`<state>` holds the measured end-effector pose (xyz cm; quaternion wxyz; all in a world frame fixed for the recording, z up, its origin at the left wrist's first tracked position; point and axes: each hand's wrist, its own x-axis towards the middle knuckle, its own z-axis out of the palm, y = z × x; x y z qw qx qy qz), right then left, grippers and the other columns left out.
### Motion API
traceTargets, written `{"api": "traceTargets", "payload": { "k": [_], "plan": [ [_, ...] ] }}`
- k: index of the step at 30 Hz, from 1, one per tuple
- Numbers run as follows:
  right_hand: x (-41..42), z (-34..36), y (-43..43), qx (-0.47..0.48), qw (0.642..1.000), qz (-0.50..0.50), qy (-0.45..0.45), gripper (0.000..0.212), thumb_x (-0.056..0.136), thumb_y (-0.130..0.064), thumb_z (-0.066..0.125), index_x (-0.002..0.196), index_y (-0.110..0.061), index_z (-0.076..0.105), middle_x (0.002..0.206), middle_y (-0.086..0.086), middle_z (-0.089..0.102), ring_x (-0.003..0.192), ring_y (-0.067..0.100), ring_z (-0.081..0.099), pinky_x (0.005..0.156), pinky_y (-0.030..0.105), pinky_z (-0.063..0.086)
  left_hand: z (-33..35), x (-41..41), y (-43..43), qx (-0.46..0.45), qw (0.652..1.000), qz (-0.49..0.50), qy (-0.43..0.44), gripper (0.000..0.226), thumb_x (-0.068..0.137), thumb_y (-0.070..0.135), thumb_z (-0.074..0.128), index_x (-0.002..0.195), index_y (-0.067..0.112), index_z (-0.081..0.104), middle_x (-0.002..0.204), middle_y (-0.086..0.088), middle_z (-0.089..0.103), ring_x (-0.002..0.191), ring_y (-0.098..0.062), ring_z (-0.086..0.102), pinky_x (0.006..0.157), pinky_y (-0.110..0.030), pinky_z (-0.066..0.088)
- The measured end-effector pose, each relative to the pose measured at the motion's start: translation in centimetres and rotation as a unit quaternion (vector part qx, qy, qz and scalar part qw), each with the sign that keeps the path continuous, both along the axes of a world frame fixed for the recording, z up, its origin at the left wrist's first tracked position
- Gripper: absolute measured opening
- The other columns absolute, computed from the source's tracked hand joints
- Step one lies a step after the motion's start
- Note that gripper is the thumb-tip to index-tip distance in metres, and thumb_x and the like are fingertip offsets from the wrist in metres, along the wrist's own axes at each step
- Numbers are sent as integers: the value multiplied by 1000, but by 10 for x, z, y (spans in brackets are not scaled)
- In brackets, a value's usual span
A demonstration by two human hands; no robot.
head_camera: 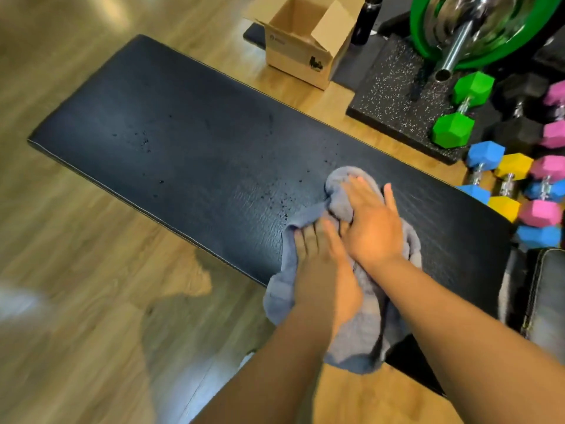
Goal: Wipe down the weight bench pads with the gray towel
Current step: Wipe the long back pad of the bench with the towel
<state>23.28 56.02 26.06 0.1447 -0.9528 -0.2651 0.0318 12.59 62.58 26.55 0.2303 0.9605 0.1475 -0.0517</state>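
Both hands press flat, fingers spread open, on the towel atop the pad. The right hand sits at 1 o'clock of the left hand, overlapping it. Droplets lie at 10 o'clock.

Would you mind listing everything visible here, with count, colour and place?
bench pad: one, black, centre, dotted with droplets
second pad: one, black, right edge, partly seen
gray towel: one, on the near end of the bench pad, under both hands
cardboard box: one, brown, open, on the floor beyond the bench
bottle: one, black, right of the box
weight plate: green, on a chrome bar, top right
dumbbells: several, green, blue, yellow, pink, black, right side
rubber mat: one, black speckled, under the weights
floor: wood
left hand: flat on the towel
right hand: flat on the towel
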Motion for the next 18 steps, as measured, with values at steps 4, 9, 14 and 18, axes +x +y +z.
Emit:
{"api": "traceTargets", "payload": {
  "k": [4,9,14,18],
  "plan": [
    [47,1,14,-13,999,-29,-8,58,85,-32,53,140,-15,46,144,6,49,142,16,31,120,41,0,9,43,16,12,999,-37,20,88,83,32,44,148,-4,-3,157,-21,1,145,-36,-3,117,-48,-10],
    [6,3,16,49,998,-33,3,56,83,-37,57,134,-14,53,133,9,60,136,21,42,120,33,9,-1,-4,5,-14,1000,-11,-25,77,87,30,33,148,-8,7,157,-23,8,146,-35,2,119,-45,2],
    [-77,14,4,73,996,39,41,45,80,-23,57,125,-23,60,132,-5,60,135,11,36,117,40,22,-25,-72,-3,-44,998,5,36,44,90,16,35,116,-11,58,156,-14,21,115,-28,55,119,-34,9],
    [-50,8,-5,4,994,104,38,52,80,-33,50,130,-21,59,135,-1,58,129,19,51,117,47,13,-3,-74,12,-10,998,-59,-36,59,85,22,43,135,-9,45,139,-27,46,130,-39,42,113,-49,26]
  ]
}}
